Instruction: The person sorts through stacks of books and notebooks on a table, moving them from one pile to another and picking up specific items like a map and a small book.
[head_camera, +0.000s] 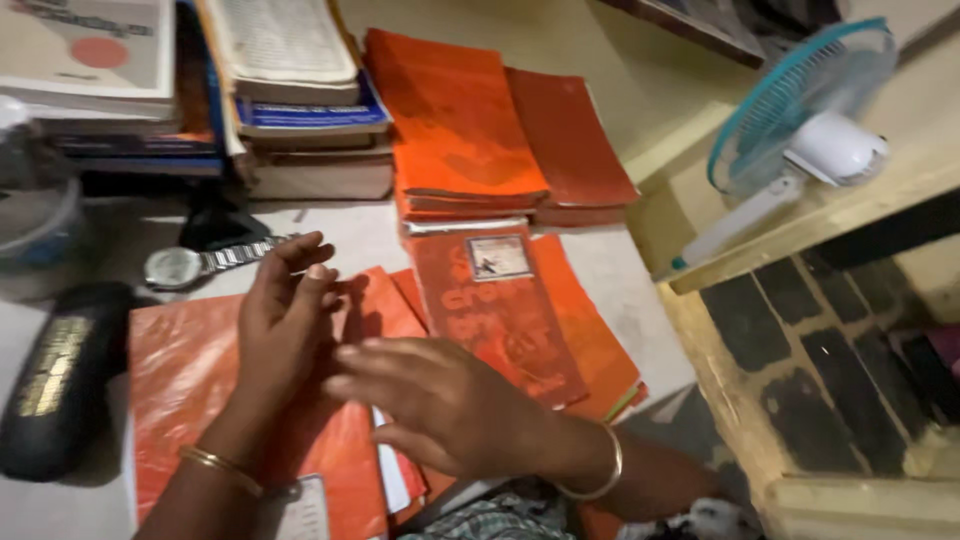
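both hands grip nothing: left hand (285, 315) and right hand (440, 405) lie flat, fingers spread, on the orange-covered book (200, 390) on the worktop (640, 290). the glossy cover could slip, nudging neighbouring loose orange books (500, 310) off the edge.

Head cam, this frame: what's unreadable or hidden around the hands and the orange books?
- Right hand: motion-blurred; contact with the orange-covered book under it cannot be told.
- Left hand: palm side faces away, so anything held is hidden.
- Loose white pages: mostly covered by the right hand and wrist.
- Black case: its left end is cut off by the frame edge.
- Wristwatch: dial too small and glary to read.
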